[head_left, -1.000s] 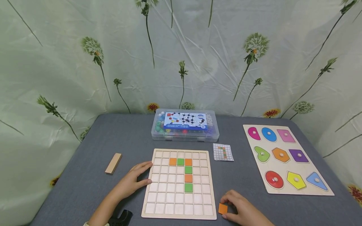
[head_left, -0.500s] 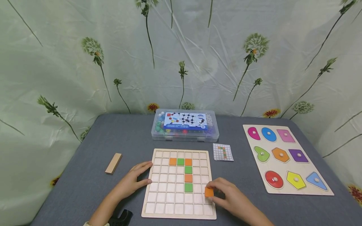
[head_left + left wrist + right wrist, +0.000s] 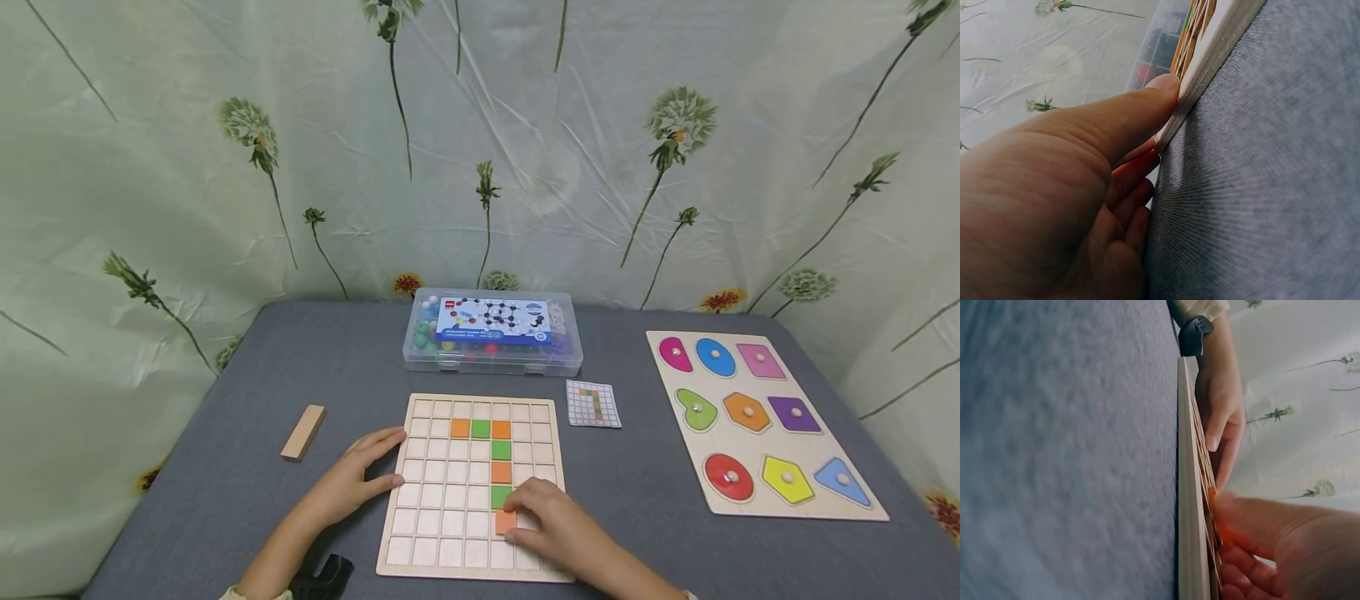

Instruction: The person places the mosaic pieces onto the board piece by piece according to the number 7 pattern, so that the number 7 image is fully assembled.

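Observation:
A wooden grid board (image 3: pixel 432 550) lies on the grey table. Orange and green square tiles fill part of it, in a short row that turns down into a column. My right hand (image 3: pixel 564 527) pinches an orange square tile (image 3: pixel 505 522) between thumb and fingers, just below the lowest green tile (image 3: pixel 499 497). Whether this tile sits fully in its cell, I cannot tell. At the board's left edge rests my left hand (image 3: pixel 356 477), its thumb and fingertips touching the rim; the left wrist view shows the thumb (image 3: pixel 1161 84) against that rim.
A small card (image 3: pixel 593 404) printed with a coloured grid lies beyond the board's right corner. Behind stands a clear plastic box (image 3: pixel 491 332) of coloured parts. A shape puzzle board (image 3: pixel 757 454) lies at the right, a wooden block (image 3: pixel 303 432) at the left.
My right hand has carried the orange tile from the table right of the board, up and left over the board, to the cell below the lowest green tile. The left hand stays put.

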`<state>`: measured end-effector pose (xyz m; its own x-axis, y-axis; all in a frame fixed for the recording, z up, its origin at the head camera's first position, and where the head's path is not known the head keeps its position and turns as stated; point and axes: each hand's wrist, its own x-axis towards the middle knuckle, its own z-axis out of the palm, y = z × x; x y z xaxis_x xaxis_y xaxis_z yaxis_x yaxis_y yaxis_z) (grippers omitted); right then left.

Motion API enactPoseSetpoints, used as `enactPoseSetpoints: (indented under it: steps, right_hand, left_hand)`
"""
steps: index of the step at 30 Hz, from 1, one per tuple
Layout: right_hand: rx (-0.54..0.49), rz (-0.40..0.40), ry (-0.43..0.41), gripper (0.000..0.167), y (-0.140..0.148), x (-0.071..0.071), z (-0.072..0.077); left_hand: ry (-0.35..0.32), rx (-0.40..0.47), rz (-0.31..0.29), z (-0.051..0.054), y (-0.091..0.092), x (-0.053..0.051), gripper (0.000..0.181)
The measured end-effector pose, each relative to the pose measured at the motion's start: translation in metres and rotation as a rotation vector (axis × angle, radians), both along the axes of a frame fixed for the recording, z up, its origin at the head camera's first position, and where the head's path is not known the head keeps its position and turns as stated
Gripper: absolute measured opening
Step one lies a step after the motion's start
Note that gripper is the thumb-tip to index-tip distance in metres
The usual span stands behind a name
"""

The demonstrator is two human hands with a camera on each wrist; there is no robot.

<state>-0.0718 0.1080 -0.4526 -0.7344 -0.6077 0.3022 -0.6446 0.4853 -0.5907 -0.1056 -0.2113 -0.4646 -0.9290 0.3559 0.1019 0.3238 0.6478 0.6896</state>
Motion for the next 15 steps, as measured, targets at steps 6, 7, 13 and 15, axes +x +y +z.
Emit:
enactPoseSetpoints:
  steps: [6, 7, 13, 15]
  right_hand:
    - [-0.001, 0.008, 0.060, 0.022, -0.0024, 0.0006, -0.0042]
    - [0.002, 0.006, 0.058, 0.021, -0.0027, 0.0007, -0.0041]
    - [0.060, -0.004, 0.112, 0.019, -0.0060, 0.0027, -0.0006]
    - [0.089, -0.004, 0.122, 0.020, -0.0064, 0.0037, 0.0009]
  left_hand:
    - [-0.001, -0.002, 0.001, -0.0003, -0.0003, 0.0005, 0.066]
    - [-0.002, -0.002, 0.001, -0.0004, -0.0004, 0.0006, 0.066]
    - [-0.003, -0.003, 0.002, -0.0016, -0.0012, 0.0013, 0.066]
    - [-0.004, -0.008, 0.003, -0.0018, -0.0016, 0.0016, 0.066]
